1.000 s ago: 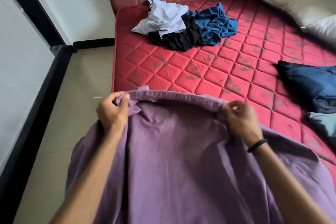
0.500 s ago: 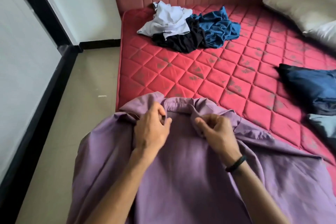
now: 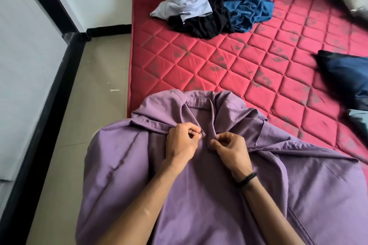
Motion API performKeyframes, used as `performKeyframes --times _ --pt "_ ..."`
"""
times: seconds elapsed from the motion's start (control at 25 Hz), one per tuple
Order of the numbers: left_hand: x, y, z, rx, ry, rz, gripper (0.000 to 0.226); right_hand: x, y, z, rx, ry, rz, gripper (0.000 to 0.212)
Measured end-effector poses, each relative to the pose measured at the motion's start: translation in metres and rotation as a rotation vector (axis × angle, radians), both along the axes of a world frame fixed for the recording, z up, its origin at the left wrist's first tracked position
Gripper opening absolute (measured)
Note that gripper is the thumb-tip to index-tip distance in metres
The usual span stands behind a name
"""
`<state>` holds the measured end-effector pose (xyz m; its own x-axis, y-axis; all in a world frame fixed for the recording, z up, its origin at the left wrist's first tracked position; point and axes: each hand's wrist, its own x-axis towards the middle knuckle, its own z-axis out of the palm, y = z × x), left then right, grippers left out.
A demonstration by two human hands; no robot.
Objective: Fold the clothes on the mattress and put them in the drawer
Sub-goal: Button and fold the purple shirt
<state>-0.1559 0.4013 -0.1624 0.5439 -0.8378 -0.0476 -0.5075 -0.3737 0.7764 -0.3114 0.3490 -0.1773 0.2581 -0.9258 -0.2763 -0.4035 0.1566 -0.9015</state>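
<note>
Bare forearms, no sleeves; black braided wristband point(image 3: 246, 179) on the right wrist.

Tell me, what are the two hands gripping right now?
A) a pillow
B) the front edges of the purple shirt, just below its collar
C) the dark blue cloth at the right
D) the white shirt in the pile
B: the left hand and the right hand each pinch a front edge of the purple shirt, close together below its collar.

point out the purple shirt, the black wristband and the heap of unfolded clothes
purple shirt point(image 3: 123, 165): head view, on the smooth cloth left of the forearms.
black wristband point(image 3: 246, 180): head view, on the braided band at the right wrist.
heap of unfolded clothes point(image 3: 249, 6): head view, on the blue garment at the far end of the mattress.
</note>
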Motion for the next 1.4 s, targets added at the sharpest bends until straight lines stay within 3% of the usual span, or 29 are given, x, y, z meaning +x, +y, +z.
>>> performKeyframes --times 0.16,0.24,0.4,0.48,0.68,0.88,1.2,1.4 --pt "0.003 0.001 -0.012 0.066 -0.027 -0.059 0.011 -0.001 0.012 0.005 -0.411 0.492 0.159 0.014" --pt "0.0 0.0 -0.015 0.086 -0.069 -0.067 0.012 0.0 0.012 0.007 -0.367 0.631 0.224 0.017" --pt "-0.01 -0.007 -0.004 0.141 -0.251 -0.112 0.008 0.017 0.007 0.002 -0.073 0.31 0.13 0.025" --pt "-0.013 -0.011 0.005 0.106 -0.295 -0.092 0.005 0.024 0.004 0.001 -0.101 0.187 0.023 0.018" --pt "-0.011 -0.009 -0.004 -0.037 -0.035 -0.022 0.005 0.013 0.001 -0.007 0.044 -0.181 -0.121 0.01" --pt "0.002 -0.011 -0.019 -0.023 0.219 -0.04 0.01 0.011 0.006 -0.015 0.126 -0.285 -0.109 0.008" --pt "-0.001 -0.008 -0.021 -0.101 0.199 -0.078 0.012 0.013 0.004 -0.01 0.151 -0.335 -0.181 0.013" --pt "-0.007 -0.007 -0.016 -0.11 -0.104 0.064 0.015 0.015 0.006 -0.017 -0.034 -0.187 -0.187 0.006"
